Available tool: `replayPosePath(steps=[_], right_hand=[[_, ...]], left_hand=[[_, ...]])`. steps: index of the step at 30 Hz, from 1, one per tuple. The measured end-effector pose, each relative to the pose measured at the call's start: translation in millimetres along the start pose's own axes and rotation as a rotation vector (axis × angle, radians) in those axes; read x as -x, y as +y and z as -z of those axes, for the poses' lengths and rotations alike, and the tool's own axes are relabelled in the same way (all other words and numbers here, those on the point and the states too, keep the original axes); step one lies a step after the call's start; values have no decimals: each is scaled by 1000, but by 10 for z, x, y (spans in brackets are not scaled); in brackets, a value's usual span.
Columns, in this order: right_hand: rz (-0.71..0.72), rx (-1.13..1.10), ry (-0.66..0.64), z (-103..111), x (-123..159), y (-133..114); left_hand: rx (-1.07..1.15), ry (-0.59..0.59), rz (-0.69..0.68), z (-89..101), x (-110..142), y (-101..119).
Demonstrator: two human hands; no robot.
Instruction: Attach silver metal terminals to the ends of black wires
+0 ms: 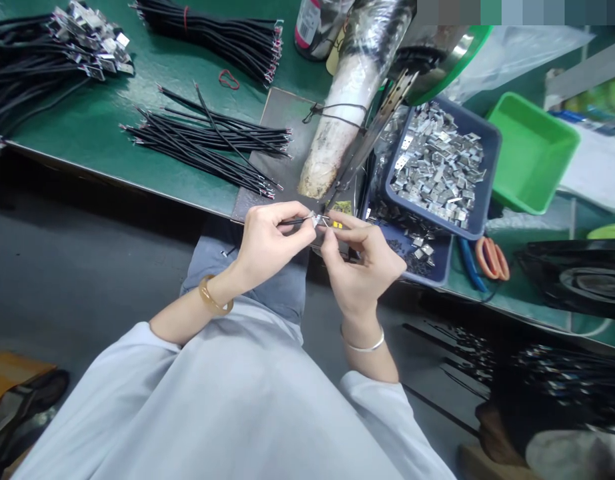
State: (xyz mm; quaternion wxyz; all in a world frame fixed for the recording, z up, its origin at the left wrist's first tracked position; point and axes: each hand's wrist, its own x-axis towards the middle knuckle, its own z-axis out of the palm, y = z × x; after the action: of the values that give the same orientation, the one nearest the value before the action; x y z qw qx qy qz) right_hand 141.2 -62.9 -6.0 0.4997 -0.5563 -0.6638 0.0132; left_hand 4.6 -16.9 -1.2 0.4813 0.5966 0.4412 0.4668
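Observation:
My left hand (270,243) is closed in a pinch on a thin black wire (293,221), its stripped end pointing right. My right hand (360,257) is closed on a small metal clip (321,220) that meets the wire's end. Both hands hover at the front edge of the green bench, just below a dark mat (280,157). A loose pile of black wires (212,143) lies on the bench to the left of the hands. A dark blue tray (480,200) full of metal clips sits to the right.
A plastic-wrapped machine part (347,100) leans over the mat. A bundled wire set (222,33) and finished wires with clips (52,47) lie at the back left. A green tray (532,153) and orange-handled cutters (490,257) are at the right. More wires hang low right (552,380).

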Motion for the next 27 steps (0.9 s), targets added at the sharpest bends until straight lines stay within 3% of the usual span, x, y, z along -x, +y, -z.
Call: replayPosePath(steps=[12,24,27], right_hand=[[-21,-2,-8,37,-118,-15],[-6,47,-87,110,-60,-44],[-60,-9,-90,213,-5,-2]], left_hand=[[-60,70,-110,-26,-47,40],[-131,-56,-6,-7,-8,11],[-143,-119,-2,89,22,42]])
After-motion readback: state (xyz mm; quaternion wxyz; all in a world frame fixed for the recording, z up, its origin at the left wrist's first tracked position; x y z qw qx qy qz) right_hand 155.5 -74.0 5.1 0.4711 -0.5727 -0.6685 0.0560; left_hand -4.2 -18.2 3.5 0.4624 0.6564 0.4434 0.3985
